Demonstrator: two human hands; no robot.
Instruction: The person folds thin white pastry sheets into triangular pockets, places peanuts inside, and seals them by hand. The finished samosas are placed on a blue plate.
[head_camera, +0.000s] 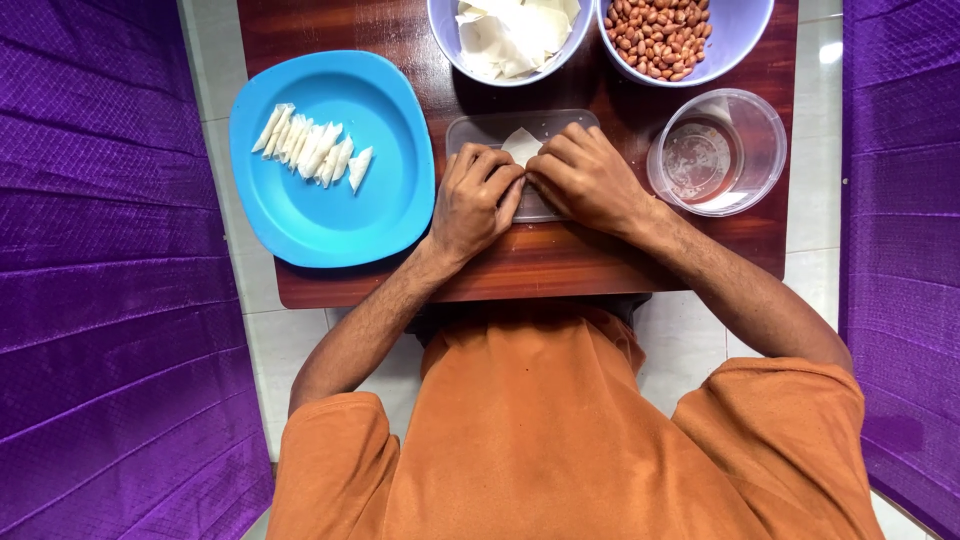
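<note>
Both hands, left hand (478, 200) and right hand (585, 180), pinch a white pastry sheet (521, 146) between them, probably equally near; its pointed end extends away over the clear lid (480, 130).

A dark reddish wooden surface (560, 262) is carrying a blue plate (385, 215), a clear flat lid (480, 128), a clear round tub (716, 150), and two lavender bowls (445, 35) (745, 30) sitting along its far edge.
</note>
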